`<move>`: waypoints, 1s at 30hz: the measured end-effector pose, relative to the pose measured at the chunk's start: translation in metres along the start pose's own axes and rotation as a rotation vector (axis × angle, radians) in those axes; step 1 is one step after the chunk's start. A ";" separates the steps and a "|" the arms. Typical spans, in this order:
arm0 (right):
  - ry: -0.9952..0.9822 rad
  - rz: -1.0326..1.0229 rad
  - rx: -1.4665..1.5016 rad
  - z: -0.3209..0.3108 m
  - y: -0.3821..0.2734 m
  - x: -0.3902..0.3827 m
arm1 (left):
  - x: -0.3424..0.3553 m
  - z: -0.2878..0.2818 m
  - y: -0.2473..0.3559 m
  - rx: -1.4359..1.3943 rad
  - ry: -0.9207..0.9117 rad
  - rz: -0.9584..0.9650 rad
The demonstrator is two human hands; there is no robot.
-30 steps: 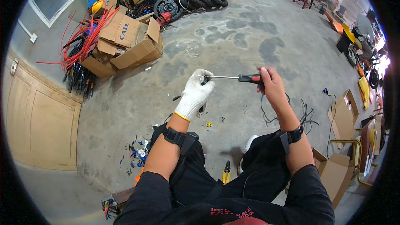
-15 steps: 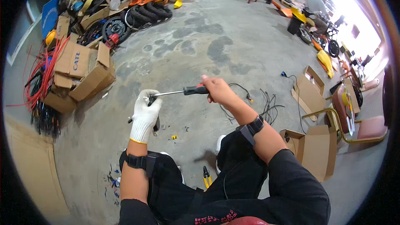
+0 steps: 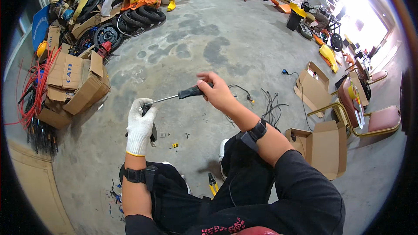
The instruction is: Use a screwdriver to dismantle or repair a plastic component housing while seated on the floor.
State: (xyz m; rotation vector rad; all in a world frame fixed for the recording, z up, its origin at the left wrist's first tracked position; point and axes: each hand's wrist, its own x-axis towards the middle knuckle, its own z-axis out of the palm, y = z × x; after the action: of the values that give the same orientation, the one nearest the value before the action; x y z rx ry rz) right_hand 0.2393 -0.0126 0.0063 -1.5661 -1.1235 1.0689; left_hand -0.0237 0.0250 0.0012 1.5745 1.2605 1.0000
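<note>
My left hand [image 3: 140, 126], in a white knit glove with a yellow cuff edge, is closed around a dark object [image 3: 153, 135] that is mostly hidden by the palm and fingers. My bare right hand [image 3: 217, 90] grips the handle end of a screwdriver [image 3: 190, 92], its upper fingers lifted and slightly blurred. The metal shaft slants down to the left, and its tip meets the dark piece between my gloved thumb and fingers. On the floor below lie a small yellow part [image 3: 175, 145] and a small grey square piece [image 3: 162, 135].
Yellow-handled pliers [image 3: 213, 184] lie between my feet. Black cables [image 3: 273, 108] spread over the floor right of my forearm, near an open cardboard box [image 3: 328, 148] and a chair [image 3: 383, 119]. At left stand cardboard boxes [image 3: 82, 78] beside red wires [image 3: 35, 91]. A person [image 3: 317, 2] sits far right.
The whole view has shifted, so the scene sits further left. The screwdriver handle has turned, its red patch no longer showing, and my right fingers have changed position on it.
</note>
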 end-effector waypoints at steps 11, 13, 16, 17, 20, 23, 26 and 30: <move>-0.067 -0.040 0.029 0.001 -0.001 -0.005 | -0.007 -0.004 0.010 -0.042 -0.013 -0.064; 0.016 -0.233 0.130 0.003 -0.003 -0.009 | -0.006 -0.002 0.010 -0.091 0.000 -0.061; 0.179 -0.778 0.019 0.006 -0.002 -0.009 | -0.002 -0.003 0.002 -0.062 -0.015 -0.044; 0.126 -0.601 0.094 0.008 -0.002 -0.007 | -0.002 -0.004 0.001 -0.067 -0.005 -0.047; 0.023 -0.171 0.148 0.000 -0.002 -0.003 | -0.004 0.000 0.008 -0.077 -0.003 -0.054; 0.005 -0.134 0.104 0.002 0.004 -0.001 | -0.003 -0.003 0.006 -0.062 -0.014 -0.062; 0.185 -0.743 0.006 0.001 0.007 -0.001 | -0.002 -0.001 0.004 -0.093 -0.016 -0.056; 0.024 -0.188 0.184 0.001 -0.012 -0.010 | -0.003 0.000 0.005 -0.096 -0.026 -0.073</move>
State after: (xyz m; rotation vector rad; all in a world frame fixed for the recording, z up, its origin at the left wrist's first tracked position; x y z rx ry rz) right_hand 0.2340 -0.0204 0.0188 -1.2999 -1.0996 0.9952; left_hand -0.0230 0.0215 0.0061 1.4529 1.2256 0.9767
